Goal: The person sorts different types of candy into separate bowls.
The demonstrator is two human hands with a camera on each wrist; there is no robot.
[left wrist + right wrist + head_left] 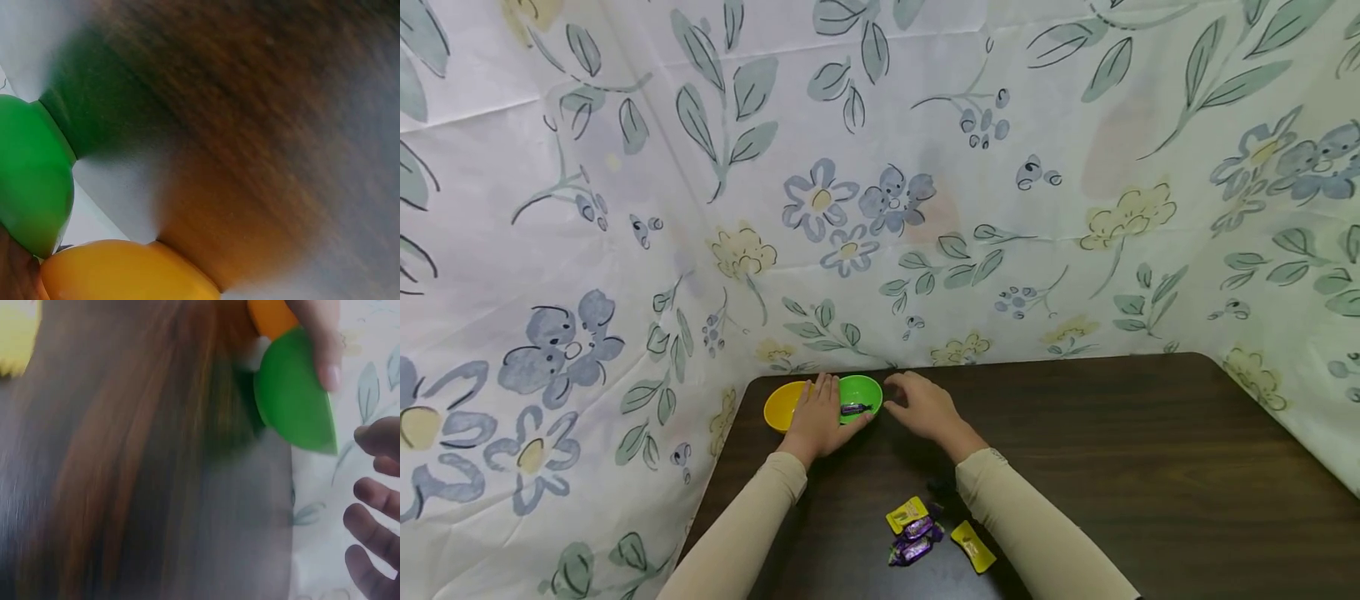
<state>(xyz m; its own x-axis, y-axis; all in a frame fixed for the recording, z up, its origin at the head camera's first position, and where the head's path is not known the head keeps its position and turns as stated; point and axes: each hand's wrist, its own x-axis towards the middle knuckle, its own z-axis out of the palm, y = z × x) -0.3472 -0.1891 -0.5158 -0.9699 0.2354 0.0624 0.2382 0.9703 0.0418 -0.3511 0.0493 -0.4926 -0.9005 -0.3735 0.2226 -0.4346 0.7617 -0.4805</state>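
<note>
A yellow-orange bowl point(781, 406) and a green bowl point(868, 390) stand side by side at the far left of the table. In the green one lies a dark-wrapped candy point(855, 409). My left hand point(822, 421) lies across where the bowls meet, fingers straight, its thumb along the green bowl's near rim. Just right of the green bowl is my right hand point(928, 410), fingers loosely bent and holding nothing. In the right wrist view its fingers point(375, 522) are spread apart from the green bowl point(290, 394). The left wrist view shows both bowls' outer sides.
Nearer me on the dark wooden table point(1097, 467) lie purple-wrapped candies point(916, 540) with a yellow-wrapped candy point(907, 514) against them. Another yellow candy point(973, 547) sits beside my right forearm. Floral cloth point(850, 275) hangs behind the table and along its sides.
</note>
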